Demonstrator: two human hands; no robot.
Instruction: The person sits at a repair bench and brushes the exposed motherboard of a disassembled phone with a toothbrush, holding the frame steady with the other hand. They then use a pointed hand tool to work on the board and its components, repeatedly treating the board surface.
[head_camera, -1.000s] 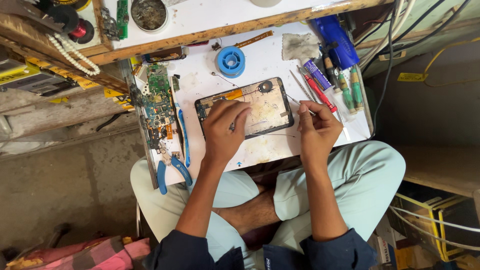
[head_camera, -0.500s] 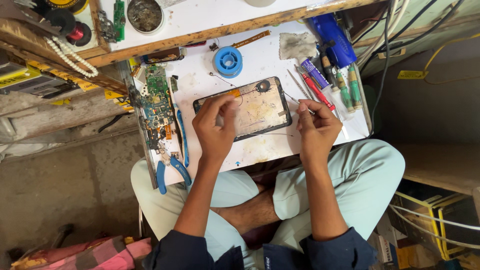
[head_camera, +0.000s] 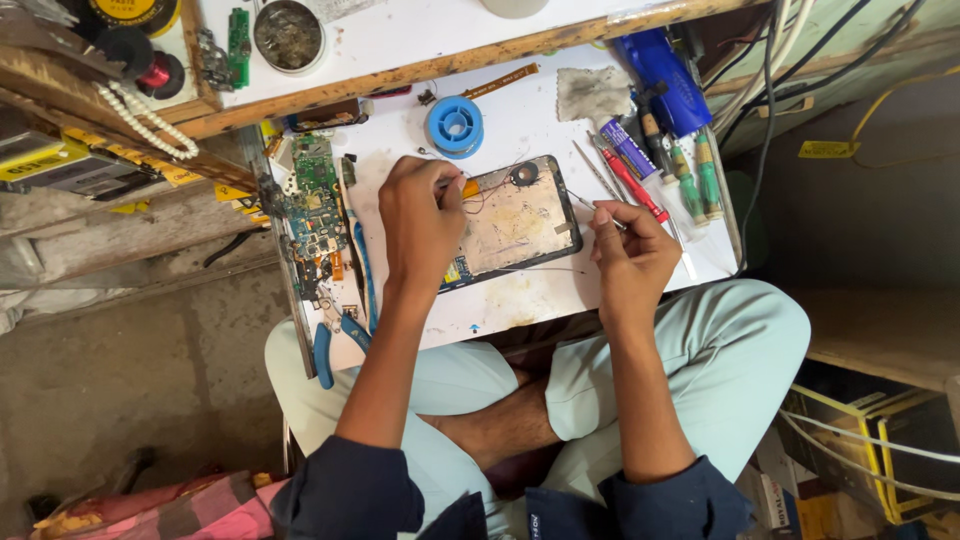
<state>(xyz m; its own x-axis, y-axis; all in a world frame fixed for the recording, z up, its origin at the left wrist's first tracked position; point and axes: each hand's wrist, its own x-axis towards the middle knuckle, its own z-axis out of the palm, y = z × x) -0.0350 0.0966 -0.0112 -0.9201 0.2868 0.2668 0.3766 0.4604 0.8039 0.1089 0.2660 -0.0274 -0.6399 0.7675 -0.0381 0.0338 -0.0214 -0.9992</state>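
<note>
An opened tablet (head_camera: 515, 220) lies back-up on a white board (head_camera: 520, 300) across my lap, with its metal inner plate, thin red wires and a round speaker showing. My left hand (head_camera: 420, 220) rests on the tablet's left end, fingers curled at an orange flex strip near the top edge. My right hand (head_camera: 630, 250) sits just off the tablet's right edge and pinches thin metal tweezers (head_camera: 590, 205) whose tips point toward the tablet.
A blue solder spool (head_camera: 455, 125) lies above the tablet. Green circuit boards (head_camera: 318, 215) and blue-handled pliers (head_camera: 330, 345) lie at the left. Screwdrivers (head_camera: 680, 170), a red tool (head_camera: 632, 183), a blue device (head_camera: 665, 65) and a grey cloth (head_camera: 592, 92) crowd the right. A wooden shelf edge (head_camera: 440, 65) runs behind.
My left hand has shifted up toward the tablet's top left edge. My right hand has drawn slightly away to the right with the tweezers.
</note>
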